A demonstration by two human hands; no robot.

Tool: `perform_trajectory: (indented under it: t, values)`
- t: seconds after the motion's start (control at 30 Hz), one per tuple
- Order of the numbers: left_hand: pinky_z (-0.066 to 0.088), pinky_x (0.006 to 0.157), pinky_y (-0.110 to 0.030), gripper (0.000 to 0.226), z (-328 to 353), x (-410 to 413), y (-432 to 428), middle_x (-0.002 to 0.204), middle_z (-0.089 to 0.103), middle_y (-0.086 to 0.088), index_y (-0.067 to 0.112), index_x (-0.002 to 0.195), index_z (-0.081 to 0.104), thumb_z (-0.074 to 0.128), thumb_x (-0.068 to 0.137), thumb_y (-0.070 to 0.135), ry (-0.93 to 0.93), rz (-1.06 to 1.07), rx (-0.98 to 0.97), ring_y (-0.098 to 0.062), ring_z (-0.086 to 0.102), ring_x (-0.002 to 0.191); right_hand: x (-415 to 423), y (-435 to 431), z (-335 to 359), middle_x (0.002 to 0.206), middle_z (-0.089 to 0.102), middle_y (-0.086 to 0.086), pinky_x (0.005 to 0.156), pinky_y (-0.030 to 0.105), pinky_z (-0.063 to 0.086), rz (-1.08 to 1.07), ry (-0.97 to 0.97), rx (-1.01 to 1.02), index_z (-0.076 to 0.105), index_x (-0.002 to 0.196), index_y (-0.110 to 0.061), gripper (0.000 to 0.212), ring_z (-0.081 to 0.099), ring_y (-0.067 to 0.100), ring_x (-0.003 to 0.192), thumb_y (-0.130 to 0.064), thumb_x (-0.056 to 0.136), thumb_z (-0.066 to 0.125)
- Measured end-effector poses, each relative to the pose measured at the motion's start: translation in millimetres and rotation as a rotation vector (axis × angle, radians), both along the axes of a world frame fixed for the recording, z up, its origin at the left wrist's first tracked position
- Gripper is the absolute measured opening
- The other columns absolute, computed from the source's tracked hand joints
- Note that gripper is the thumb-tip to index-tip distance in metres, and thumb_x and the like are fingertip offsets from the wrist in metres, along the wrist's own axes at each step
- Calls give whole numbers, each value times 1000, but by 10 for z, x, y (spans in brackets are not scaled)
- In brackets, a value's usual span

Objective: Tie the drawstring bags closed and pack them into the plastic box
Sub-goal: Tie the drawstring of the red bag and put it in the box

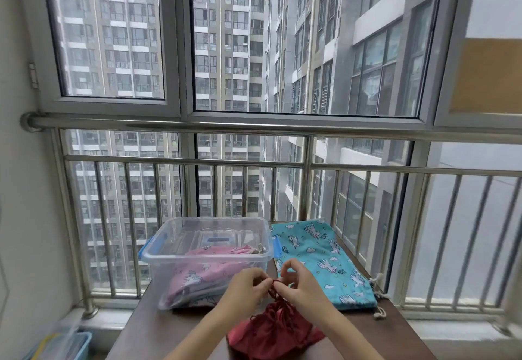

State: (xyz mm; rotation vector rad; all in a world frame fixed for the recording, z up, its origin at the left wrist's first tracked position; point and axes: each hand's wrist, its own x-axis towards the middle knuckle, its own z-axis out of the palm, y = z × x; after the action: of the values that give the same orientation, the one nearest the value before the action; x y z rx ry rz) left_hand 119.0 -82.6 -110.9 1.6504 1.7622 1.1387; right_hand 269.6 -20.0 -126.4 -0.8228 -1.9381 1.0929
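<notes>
Grip narrow on both sides: left hand (pixel 246 289) and right hand (pixel 302 286) each pinch the red cord (pixel 274 289) above the cinched mouth of the red bag (pixel 271 330), which lies at the near edge of the worktop (pixel 175 328). To tie well, hold the cord taut and seat the knot against the gathers. Beyond, the plastic box (pixel 158 261) holds 1 pink bag (pixel 197 272); the blue bag (pixel 324 261) lies flat just right of it, its print too small to read.

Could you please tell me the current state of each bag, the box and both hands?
plastic box: lid off.
pink bag: packed in the plastic box.
teal bag: flat on the table, unpacked.
red bag: on the table, mouth gathered.
left hand: pinches the red cord.
right hand: pinches the red cord.
</notes>
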Motion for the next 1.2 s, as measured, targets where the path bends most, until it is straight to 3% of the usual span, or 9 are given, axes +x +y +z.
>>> perform_trajectory:
  t: [0.2, 0.3, 0.47, 0.6, 0.8, 0.93, 1.07, 1.13, 1.2]
  values:
    - [40, 45, -21, 21, 33, 3, -8, 56, 54, -1, 8, 77, 63, 58, 94, 19, -209, -21, -78, -10, 48, 45, -9, -29, -1, 71, 67, 3, 60, 26, 46, -65, -31, 105, 65, 74, -19, 11, 58, 5, 62, -26, 76, 74]
    - [37, 43, -19, 21, 53, 20, -37, 57, 50, -2, 4, 81, 64, 59, 94, 20, -296, -22, -117, -7, 45, 42, 9, -70, 40, 67, 69, 2, 57, 22, 45, -68, -19, 97, 72, 73, -18, 11, 57, 4, 57, -26, 79, 77]
    - [35, 39, -20, 25, 90, 22, -86, 44, 48, 5, 8, 70, 64, 64, 90, 23, -438, -23, -156, -10, 43, 40, 33, -78, 64, 68, 68, -4, 55, 19, 40, -87, 1, 126, 75, 63, -26, 12, 52, 1, 55, -31, 72, 82]
    - [39, 42, -18, 22, 158, -7, -164, 49, 57, 4, 2, 81, 71, 65, 90, 21, -339, -59, -140, -6, 46, 40, 121, 15, 32, 69, 68, -1, 59, 22, 43, -88, -47, 124, 73, 70, -17, 11, 54, 1, 57, -19, 80, 76]
    - [44, 54, -17, 21, 110, -310, -159, 65, 59, -4, 12, 72, 62, 61, 92, 18, -124, -3, -139, -3, 51, 50, 526, 209, -72, 71, 66, 12, 73, 46, 52, -121, -169, 61, 68, 79, -11, 12, 61, 11, 63, -19, 87, 68]
    - [50, 63, -28, 21, 19, -219, -121, 92, 71, -5, 11, 88, 53, 46, 100, 27, -280, -28, -294, -14, 65, 70, 486, 90, -2, 85, 68, 6, 74, 36, 55, -48, -212, -11, 64, 97, -15, 19, 64, 8, 63, -31, 88, 67]
    - [50, 52, -20, 22, 81, -27, -113, 91, 69, -9, 6, 91, 52, 42, 102, 22, -310, -70, -282, -4, 63, 52, 329, -93, 65, 108, 63, -10, 69, 13, 44, 129, -464, -27, 51, 123, -46, 63, 58, -1, 67, -56, 67, 77]
    - [45, 46, -14, 22, 101, 22, -98, 92, 68, -10, 5, 91, 53, 41, 102, 20, -310, -86, -273, -1, 62, 50, 267, -100, 46, 105, 62, -13, 68, 13, 44, 135, -557, 69, 57, 117, -43, 57, 54, -3, 68, -51, 65, 77]
    - [46, 51, -15, 24, 105, 24, -75, 93, 69, -11, 6, 89, 53, 40, 103, 21, -349, -100, -269, -5, 65, 57, 232, -67, 57, 94, 65, -9, 70, 23, 50, 116, -514, 100, 65, 104, -34, 38, 56, 0, 68, -39, 66, 71]
